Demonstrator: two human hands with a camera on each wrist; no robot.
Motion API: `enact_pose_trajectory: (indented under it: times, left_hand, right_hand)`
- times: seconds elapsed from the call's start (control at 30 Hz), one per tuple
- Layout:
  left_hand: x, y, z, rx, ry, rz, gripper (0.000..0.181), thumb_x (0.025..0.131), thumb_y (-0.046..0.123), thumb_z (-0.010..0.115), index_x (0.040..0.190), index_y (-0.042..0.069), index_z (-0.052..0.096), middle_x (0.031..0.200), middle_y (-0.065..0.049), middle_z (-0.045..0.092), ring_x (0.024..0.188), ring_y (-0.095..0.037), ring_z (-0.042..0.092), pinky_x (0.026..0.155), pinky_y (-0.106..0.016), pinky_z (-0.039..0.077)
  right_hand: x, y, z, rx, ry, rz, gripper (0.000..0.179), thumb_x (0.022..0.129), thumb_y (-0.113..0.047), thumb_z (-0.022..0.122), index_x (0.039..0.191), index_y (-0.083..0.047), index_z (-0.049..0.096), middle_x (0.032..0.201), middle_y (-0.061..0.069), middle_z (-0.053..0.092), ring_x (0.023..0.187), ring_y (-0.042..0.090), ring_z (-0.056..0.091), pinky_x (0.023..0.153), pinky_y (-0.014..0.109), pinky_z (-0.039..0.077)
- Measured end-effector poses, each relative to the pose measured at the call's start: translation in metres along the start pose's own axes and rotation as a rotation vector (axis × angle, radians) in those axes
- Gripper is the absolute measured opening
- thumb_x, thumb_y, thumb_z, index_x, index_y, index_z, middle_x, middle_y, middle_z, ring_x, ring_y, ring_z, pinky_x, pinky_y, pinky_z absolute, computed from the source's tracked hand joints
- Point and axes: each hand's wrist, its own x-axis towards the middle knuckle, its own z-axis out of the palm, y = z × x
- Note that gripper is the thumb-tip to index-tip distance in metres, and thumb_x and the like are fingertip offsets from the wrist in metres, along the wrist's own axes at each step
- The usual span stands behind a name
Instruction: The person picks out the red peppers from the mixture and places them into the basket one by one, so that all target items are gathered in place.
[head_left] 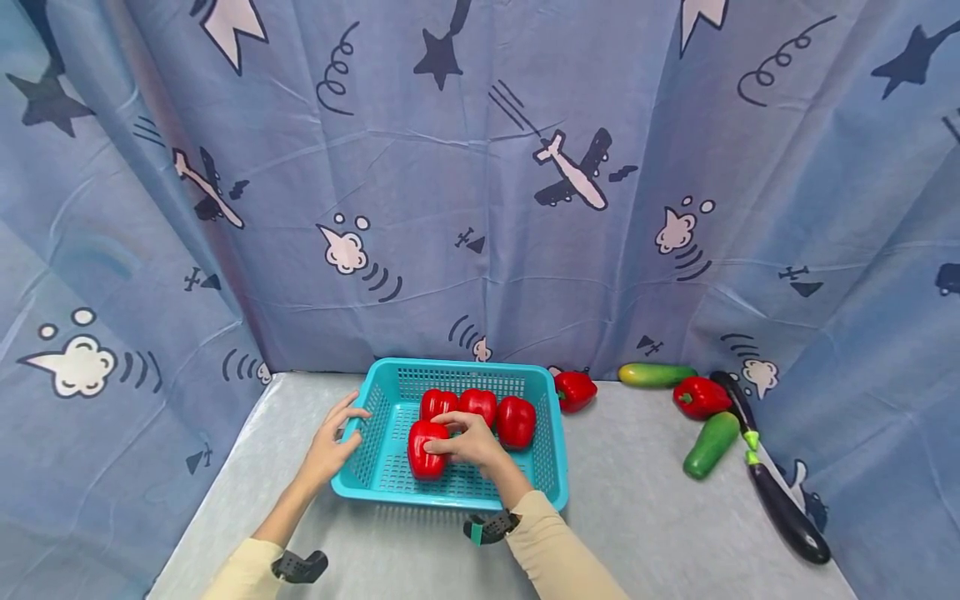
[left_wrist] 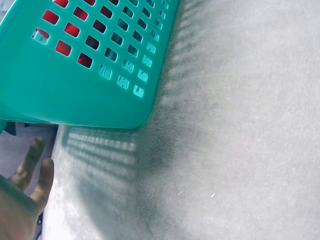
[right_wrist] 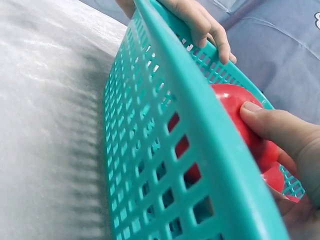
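Note:
A turquoise plastic basket (head_left: 420, 498) with a latticed wall stands on the table in the head view. Inside it, my right hand (head_left: 474, 443) grips a red bell pepper (head_left: 422, 461) between thumb and fingers, toward the front middle. The right wrist view shows the thumb pressed on this pepper (right_wrist: 231, 102) behind the basket's wall. Three more red bell peppers (head_left: 516, 422) lie behind and to the right of it in the basket. My left hand (head_left: 330, 446) is at the basket's left rim, fingers spread and loosely bent, holding nothing.
Right of the basket lies another red bell pepper (head_left: 575, 391). Farther right are a yellow-green cucumber-like vegetable (head_left: 656, 375), a red pepper (head_left: 701, 397), a green one (head_left: 711, 446) and two dark eggplants (head_left: 787, 512). A patterned blue curtain (head_left: 480, 208) hangs behind the table.

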Motion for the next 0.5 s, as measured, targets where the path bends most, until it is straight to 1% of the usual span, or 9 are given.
enact_pose_trajectory:
  times: [0.13, 0.23, 0.5]
  left_hand:
    - [-0.0005, 0.0001, 0.0000, 0.001, -0.005, -0.009, 0.030, 0.087, -0.018, 0.056, 0.115, -0.011, 0.064, 0.155, -0.034, 0.031, 0.139, -0.052, 0.032, 0.093, -0.062, 0.040]
    - [-0.0008, 0.0004, 0.0001, 0.003, -0.005, -0.010, 0.030, 0.087, -0.017, 0.056, 0.116, -0.011, 0.063, 0.155, -0.034, 0.031, 0.139, -0.053, 0.032, 0.093, -0.063, 0.040]
    - [-0.0005, 0.0007, 0.0007, -0.011, -0.004, -0.006, 0.030, 0.087, -0.018, 0.055, 0.116, -0.012, 0.063, 0.155, -0.033, 0.030, 0.139, -0.054, 0.031, 0.094, -0.067, 0.039]
  right_hand:
    - [-0.0017, 0.0007, 0.0031, -0.017, 0.003, -0.010, 0.051, 0.080, -0.015, 0.087, 0.127, -0.005, 0.069, 0.118, 0.014, 0.060, 0.110, 0.035, 0.057, 0.080, 0.049, 0.057]
    - [-0.0030, 0.0012, 0.0049, -0.050, 0.007, -0.021, 0.050, 0.079, -0.013, 0.087, 0.125, -0.005, 0.069, 0.117, 0.014, 0.060, 0.111, 0.036, 0.056, 0.080, 0.050, 0.057]
    - [-0.0032, 0.0036, 0.0067, -0.104, 0.022, -0.019, 0.047, 0.077, -0.012, 0.089, 0.121, -0.005, 0.072, 0.114, 0.012, 0.062, 0.108, 0.034, 0.056, 0.076, 0.045, 0.058]
